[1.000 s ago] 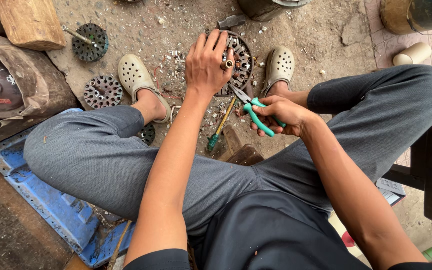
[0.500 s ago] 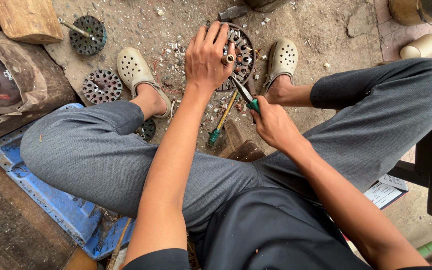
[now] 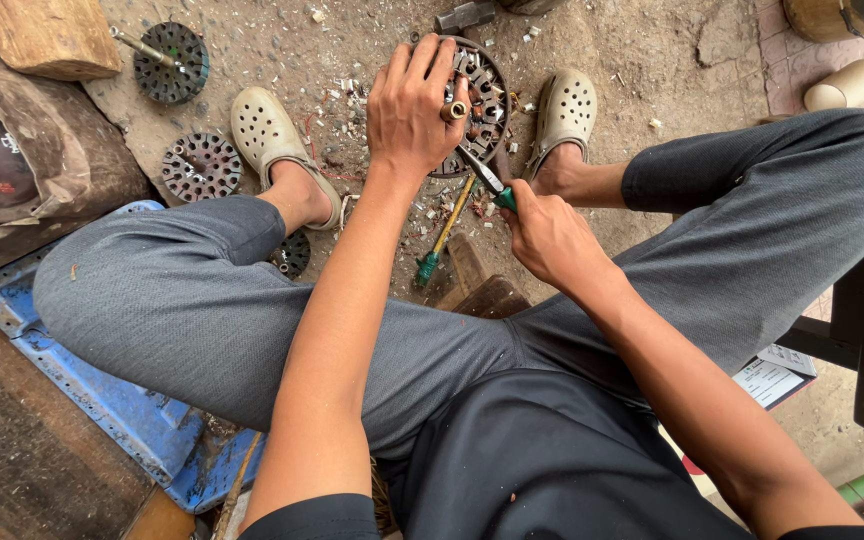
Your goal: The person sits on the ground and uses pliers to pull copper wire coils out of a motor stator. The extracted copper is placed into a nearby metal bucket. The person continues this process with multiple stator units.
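Left hand (image 3: pixel 407 110) keeps clamping the round slotted metal motor core (image 3: pixel 482 100); right hand (image 3: pixel 547 235), grip closed on green-handled pliers (image 3: pixel 487 180), has advanced its tip into the core.

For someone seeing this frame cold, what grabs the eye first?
At top centre, the left hand grips a round slotted metal motor core on the dirt ground, while the right hand works green-handled pliers into it. Two similar round slotted cores lie at upper left, beside a pale perforated clog.

Rough outdoor scrap workshop: dirt floor (image 3: pixel 652 40) strewn with motor stators (image 3: pixel 200 165), metal debris, wood block (image 3: pixel 52 35).
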